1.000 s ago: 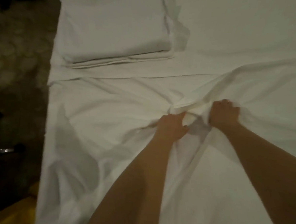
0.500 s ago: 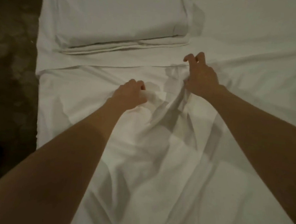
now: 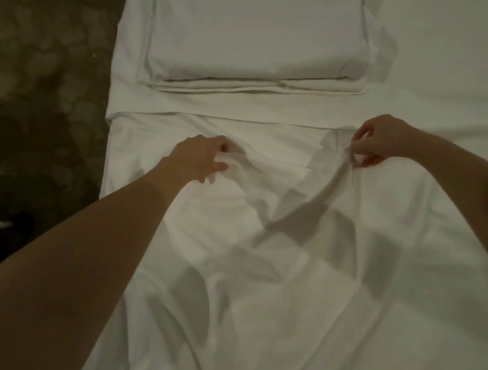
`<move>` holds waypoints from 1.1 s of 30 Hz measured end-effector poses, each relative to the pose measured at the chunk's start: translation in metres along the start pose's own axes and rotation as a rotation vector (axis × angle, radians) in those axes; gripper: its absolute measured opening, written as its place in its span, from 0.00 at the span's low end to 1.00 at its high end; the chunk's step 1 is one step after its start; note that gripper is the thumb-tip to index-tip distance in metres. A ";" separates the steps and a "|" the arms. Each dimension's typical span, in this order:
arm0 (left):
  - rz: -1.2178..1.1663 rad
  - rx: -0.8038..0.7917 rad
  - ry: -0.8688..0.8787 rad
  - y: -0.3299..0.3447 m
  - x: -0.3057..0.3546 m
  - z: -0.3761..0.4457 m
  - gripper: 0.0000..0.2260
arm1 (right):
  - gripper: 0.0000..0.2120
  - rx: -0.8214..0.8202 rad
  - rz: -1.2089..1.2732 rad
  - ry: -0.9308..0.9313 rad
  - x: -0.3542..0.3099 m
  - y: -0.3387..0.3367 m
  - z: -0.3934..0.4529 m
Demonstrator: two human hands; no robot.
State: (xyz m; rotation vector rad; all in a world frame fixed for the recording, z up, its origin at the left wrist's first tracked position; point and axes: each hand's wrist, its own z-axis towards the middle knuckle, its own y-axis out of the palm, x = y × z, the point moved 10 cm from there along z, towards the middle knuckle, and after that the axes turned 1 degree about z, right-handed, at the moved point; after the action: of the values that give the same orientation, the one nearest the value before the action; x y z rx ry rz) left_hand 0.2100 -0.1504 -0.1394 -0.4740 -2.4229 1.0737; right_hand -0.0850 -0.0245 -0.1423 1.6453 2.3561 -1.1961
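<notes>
Step in hand: spreading the sheet flat on the bed. The sheet lies rumpled below the pillow, its top edge just short of the folded linen under that pillow.

- Left hand: fingers curled into a bunched fold near the top edge.
- Right hand: thumb and fingers pinch a raised ridge of cloth, lifted off the bed.

To do it well:
- Draw the hands apart evenly to pull out the diagonal ridge.
- Keep the top edge parallel to the linen.
- Lower the cloth before letting go.

Hard to make out:
- The left fingertips are buried in cloth.
- White on white blurs the layers.
- The foot and right side of the bed are cut off.
- The dark shape on the floor cannot be identified.
</notes>
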 end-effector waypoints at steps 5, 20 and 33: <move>-0.282 0.073 -0.060 -0.023 -0.027 0.006 0.21 | 0.20 -0.255 -0.070 0.154 -0.003 0.016 -0.004; -0.040 0.288 -0.196 -0.050 -0.089 0.001 0.16 | 0.23 0.456 -0.185 -0.245 -0.064 0.030 -0.012; 0.146 -0.118 -0.012 -0.063 -0.151 -0.026 0.10 | 0.13 0.304 0.047 -0.619 -0.233 0.163 -0.034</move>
State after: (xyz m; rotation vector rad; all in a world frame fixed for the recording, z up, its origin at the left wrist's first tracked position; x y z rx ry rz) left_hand 0.3430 -0.2466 -0.1155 -0.6945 -2.5041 0.9981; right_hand 0.1627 -0.1641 -0.1105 1.1354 1.8110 -1.7986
